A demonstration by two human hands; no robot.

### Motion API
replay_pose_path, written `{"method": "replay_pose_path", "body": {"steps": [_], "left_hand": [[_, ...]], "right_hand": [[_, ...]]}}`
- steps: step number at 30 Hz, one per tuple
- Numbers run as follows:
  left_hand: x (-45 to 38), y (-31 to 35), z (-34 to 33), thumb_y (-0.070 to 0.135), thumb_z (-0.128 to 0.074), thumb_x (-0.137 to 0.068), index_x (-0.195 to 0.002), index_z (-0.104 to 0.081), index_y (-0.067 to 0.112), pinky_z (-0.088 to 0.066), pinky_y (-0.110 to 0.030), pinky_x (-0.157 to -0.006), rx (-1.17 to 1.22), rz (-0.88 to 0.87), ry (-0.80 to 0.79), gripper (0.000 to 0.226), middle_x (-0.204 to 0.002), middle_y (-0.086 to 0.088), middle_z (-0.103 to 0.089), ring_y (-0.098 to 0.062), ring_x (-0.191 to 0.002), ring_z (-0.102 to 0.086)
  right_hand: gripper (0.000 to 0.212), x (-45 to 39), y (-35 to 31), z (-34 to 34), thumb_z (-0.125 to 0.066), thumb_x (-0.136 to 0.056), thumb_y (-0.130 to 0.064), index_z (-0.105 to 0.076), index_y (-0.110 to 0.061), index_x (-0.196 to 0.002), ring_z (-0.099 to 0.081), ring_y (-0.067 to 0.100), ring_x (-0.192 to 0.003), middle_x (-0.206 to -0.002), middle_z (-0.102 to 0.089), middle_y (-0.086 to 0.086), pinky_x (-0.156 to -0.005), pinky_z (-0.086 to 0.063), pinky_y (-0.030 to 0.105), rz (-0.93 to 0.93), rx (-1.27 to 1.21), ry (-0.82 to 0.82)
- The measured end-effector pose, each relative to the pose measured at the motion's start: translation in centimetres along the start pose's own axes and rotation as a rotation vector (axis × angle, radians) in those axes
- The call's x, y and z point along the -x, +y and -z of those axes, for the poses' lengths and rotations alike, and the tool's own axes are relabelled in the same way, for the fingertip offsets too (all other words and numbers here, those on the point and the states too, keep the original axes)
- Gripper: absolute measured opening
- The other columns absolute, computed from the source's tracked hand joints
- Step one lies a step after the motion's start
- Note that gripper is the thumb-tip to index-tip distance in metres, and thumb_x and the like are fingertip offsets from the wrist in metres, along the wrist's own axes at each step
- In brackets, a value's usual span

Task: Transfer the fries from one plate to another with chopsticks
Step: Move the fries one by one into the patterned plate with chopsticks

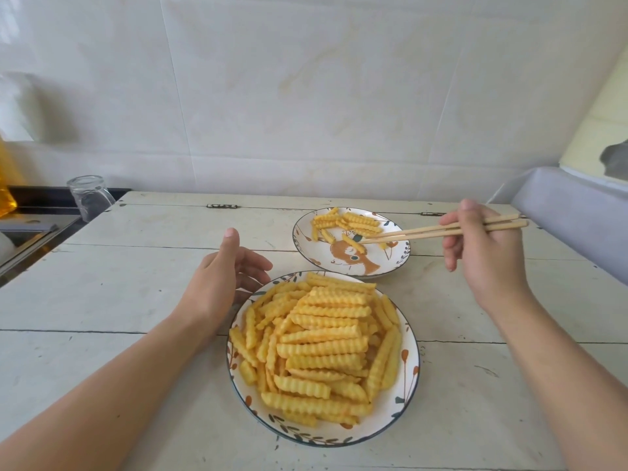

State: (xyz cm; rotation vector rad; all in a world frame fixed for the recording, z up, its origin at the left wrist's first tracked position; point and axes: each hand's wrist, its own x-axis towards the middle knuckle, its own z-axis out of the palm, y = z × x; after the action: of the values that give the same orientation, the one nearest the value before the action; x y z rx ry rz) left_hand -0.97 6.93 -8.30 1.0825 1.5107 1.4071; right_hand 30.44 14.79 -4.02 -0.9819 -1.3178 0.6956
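Observation:
A near plate [409,379] with a leaf-patterned rim holds a big heap of crinkle-cut fries [323,348]. Behind it, a smaller far plate [390,263] with a brown animal drawing carries several fries [346,223] at its back. My right hand [482,246] grips a pair of wooden chopsticks [441,230]. Their tips lie over the far plate at a single fry [352,243]; whether they pinch it I cannot tell. My left hand [221,280] rests with relaxed fingers against the near plate's left rim.
The plates sit on a whitewashed plank table [142,273]. An upturned clear glass [89,198] stands at the far left corner beside a dark sink edge [30,232]. A pale lilac ledge [577,212] borders the table's right side. A tiled wall rises behind.

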Motion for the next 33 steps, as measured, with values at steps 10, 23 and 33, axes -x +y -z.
{"method": "replay_pose_path", "body": {"steps": [10,23,33], "left_hand": [[0.1,0.3,-0.1,0.057,-0.023,-0.109,-0.09,-0.076,0.005,-0.049,-0.037,-0.072,0.004,0.008,0.006,0.077,-0.078,-0.008,-0.072,-0.022,-0.074,-0.063],[0.1,0.2,0.1,0.057,-0.022,-0.109,-0.091,-0.076,0.005,-0.049,-0.036,-0.072,0.009,0.01,-0.009,0.077,-0.079,-0.008,-0.072,-0.021,-0.073,-0.063],[0.1,0.0,0.2,0.058,-0.022,-0.109,-0.089,-0.077,0.006,-0.049,-0.034,-0.069,0.005,0.005,-0.016,0.077,-0.078,-0.007,-0.072,-0.017,-0.07,-0.064]], "right_hand": [[0.057,0.0,-1.7,-0.5,-0.039,-0.107,-0.042,-0.065,-0.018,-0.062,-0.039,0.019,-0.035,-0.049,-0.05,0.003,-0.043,-0.031,0.024,-0.056,-0.22,0.06],[0.054,-0.1,-3.8,0.7,-0.044,-0.103,-0.041,-0.065,-0.014,-0.061,-0.026,0.013,-0.032,-0.049,-0.043,0.006,-0.045,-0.017,0.022,-0.202,-0.4,-0.164],[0.039,-0.6,0.0,0.6,-0.045,-0.105,-0.035,-0.064,-0.017,-0.076,-0.044,0.013,-0.042,-0.062,-0.051,0.008,-0.042,-0.036,0.022,0.008,0.012,0.151]]}}
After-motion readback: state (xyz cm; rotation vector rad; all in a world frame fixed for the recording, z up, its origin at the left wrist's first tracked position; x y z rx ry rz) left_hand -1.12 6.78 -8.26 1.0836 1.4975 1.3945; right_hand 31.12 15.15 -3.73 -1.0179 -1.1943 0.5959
